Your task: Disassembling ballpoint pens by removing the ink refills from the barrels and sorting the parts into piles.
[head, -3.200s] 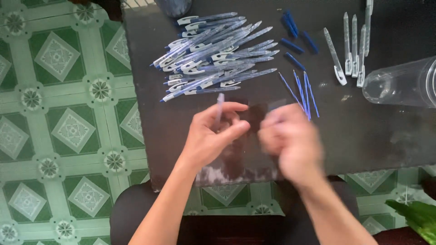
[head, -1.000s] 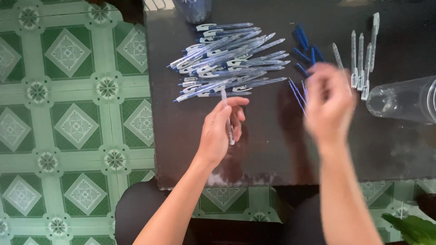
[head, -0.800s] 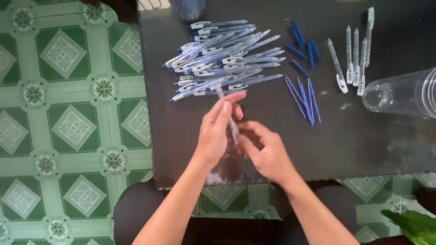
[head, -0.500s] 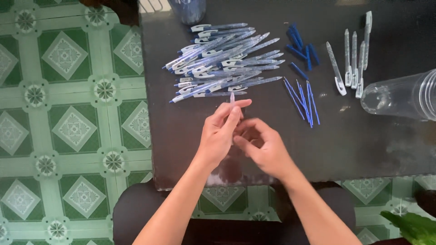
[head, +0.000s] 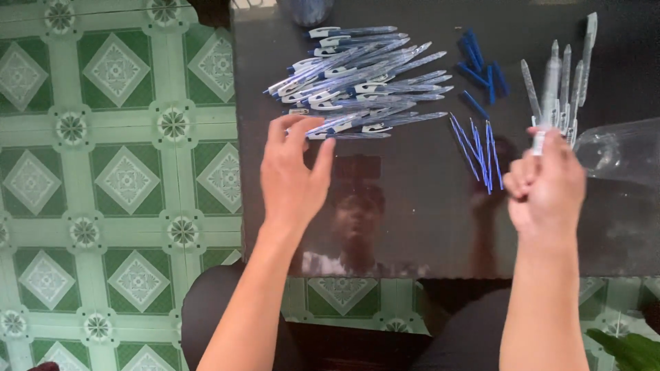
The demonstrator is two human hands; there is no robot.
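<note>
Hands (head: 292, 172) now apart — one pen (head: 550, 89) (right grip (head: 546, 185)).

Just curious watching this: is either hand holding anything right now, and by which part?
The right hand grips a clear pen barrel by its lower end. The left hand holds nothing, fingers spread by the pen pile.

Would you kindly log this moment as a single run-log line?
left hand: open, reaching at pen pile | right hand: gripping clear pen barrel | blue refills: on dark table

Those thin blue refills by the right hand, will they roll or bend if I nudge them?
The blue refills look thin and round, so they probably roll easily on the glossy table. Being so slender, they likely flex and weigh little.
</note>
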